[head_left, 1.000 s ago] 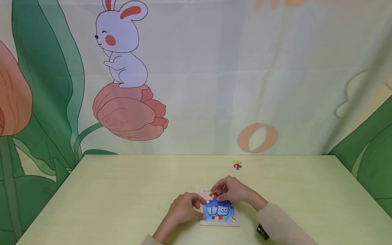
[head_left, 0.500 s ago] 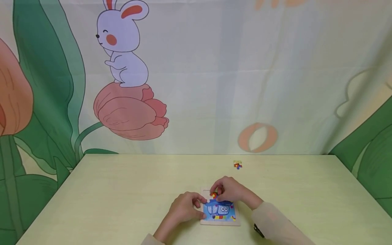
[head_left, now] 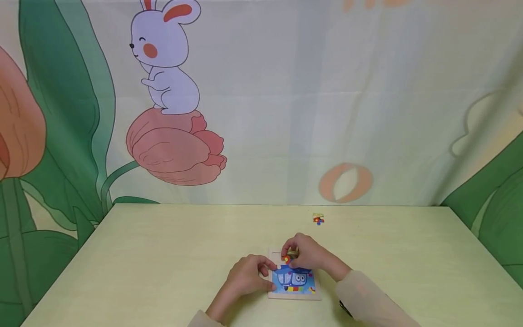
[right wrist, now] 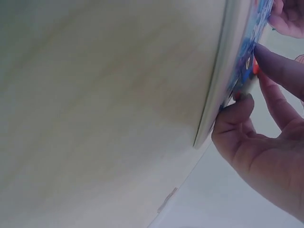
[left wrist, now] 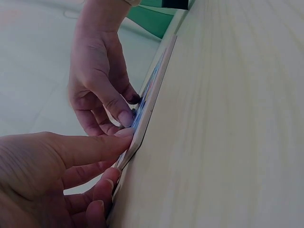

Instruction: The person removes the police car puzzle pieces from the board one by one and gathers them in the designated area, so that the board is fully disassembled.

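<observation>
A wooden jigsaw puzzle board with a blue cartoon vehicle picture lies on the table. My left hand holds its left edge; in the left wrist view that hand's thumb lies on the board's rim with the fingers at its side. Over the upper part of the board, my right hand pinches a puzzle piece with red and yellow on it. In the right wrist view this piece looks tilted between the fingers, partly hidden. Bare wood shows at the board's upper left.
Another loose puzzle piece lies beyond the board, near the table's back edge. A printed curtain with a rabbit and flowers hangs behind the table. A black object shows beneath the right sleeve.
My right hand has shifted slightly left over the board, and more of the pinched piece's yellow-green part now shows. The left hand keeps its hold on the board. The head view has tilted slightly.
</observation>
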`<action>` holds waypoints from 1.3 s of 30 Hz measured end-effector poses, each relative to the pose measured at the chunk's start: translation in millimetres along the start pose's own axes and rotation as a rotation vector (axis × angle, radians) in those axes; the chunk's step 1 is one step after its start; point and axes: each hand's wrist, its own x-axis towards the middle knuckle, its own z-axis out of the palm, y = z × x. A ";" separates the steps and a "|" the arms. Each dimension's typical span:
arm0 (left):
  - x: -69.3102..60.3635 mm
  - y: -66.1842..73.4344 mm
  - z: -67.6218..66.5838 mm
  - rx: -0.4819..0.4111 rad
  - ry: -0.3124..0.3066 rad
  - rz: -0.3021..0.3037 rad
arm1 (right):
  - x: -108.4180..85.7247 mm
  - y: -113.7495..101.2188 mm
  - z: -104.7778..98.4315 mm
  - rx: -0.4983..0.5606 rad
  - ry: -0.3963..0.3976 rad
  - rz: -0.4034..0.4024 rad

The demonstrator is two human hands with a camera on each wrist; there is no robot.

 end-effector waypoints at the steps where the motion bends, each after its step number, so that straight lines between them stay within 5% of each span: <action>1: 0.0 0.3 0.2 -0.001 0.000 -0.001 | -0.2 -0.2 0.3 -0.002 0.004 0.005; 10: -0.4 -0.7 0.1 0.000 0.002 0.006 | -0.8 -0.5 -0.1 0.002 0.050 0.000; 19: -0.9 0.2 -0.4 -0.003 0.003 0.005 | -1.2 -0.8 -3.4 0.055 0.034 0.101; 27: -0.2 -0.9 0.2 -0.002 0.002 -0.003 | -0.8 6.3 -6.6 0.112 0.013 0.043; 39: 0.1 1.2 -0.7 -0.009 -0.001 -0.020 | -0.5 22.8 -18.1 0.303 0.055 0.082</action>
